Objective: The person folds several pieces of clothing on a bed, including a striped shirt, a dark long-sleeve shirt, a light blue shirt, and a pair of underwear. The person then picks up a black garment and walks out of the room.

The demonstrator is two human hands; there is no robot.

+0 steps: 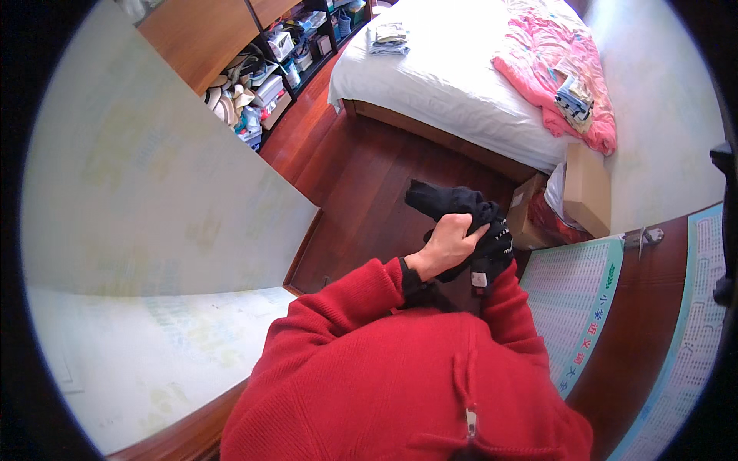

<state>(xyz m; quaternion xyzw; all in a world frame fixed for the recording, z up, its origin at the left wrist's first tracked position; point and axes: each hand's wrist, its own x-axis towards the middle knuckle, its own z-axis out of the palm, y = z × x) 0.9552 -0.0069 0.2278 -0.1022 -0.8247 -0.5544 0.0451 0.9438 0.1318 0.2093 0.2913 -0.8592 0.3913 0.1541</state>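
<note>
In front of my chest I hold a bunched black garment [450,201], with small white marks along one side and a white label [479,280]. My left hand [450,244] is closed on the fabric, its thumb and fingers pinching a fold near the middle. One dark end sticks out to the far left. My right red sleeve [509,303] runs up into the black cloth, which covers my right hand. Whether those fingers grip or lie inside the garment, I cannot tell.
Ahead stands a bed [430,69] with folded clothes [390,38] and a pink quilt [538,61]. Cardboard boxes [588,188] sit by its near right corner. A wooden door [626,307] with posters is at right, a wall [154,192] at left. Cluttered shelves [265,88] stand farther back.
</note>
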